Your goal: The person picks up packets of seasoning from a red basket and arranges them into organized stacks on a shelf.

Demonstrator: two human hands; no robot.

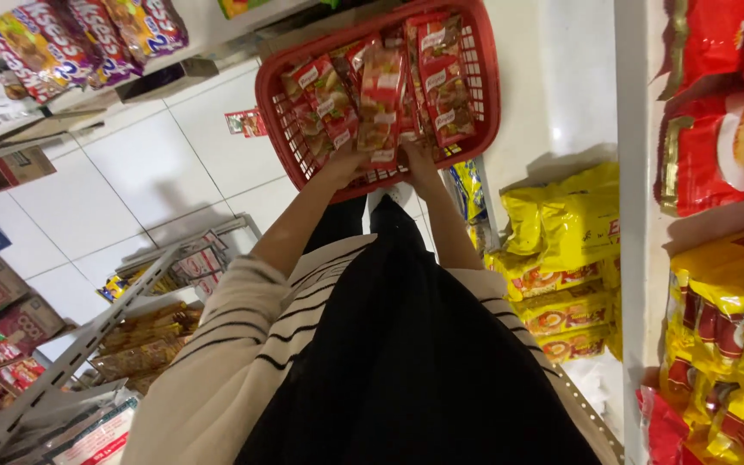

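Fingers of both hands, left [344,164] & right [415,155], curl onto red snack packets [381,86] at the near rim of a red basket [475,86]. Basket approx. full, packets stacked just beyond fingertips; yellow bags [561,224] shelved to the right.

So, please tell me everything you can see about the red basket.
The red basket is plastic, with slotted lattice walls and a thick rounded rim. It sits low on the white tiled floor, between shelves, seen from above. It is full of red snack packets standing in rows. Both hands reach into its near side: the left hand and the right hand touch the packets. No handle is visible.
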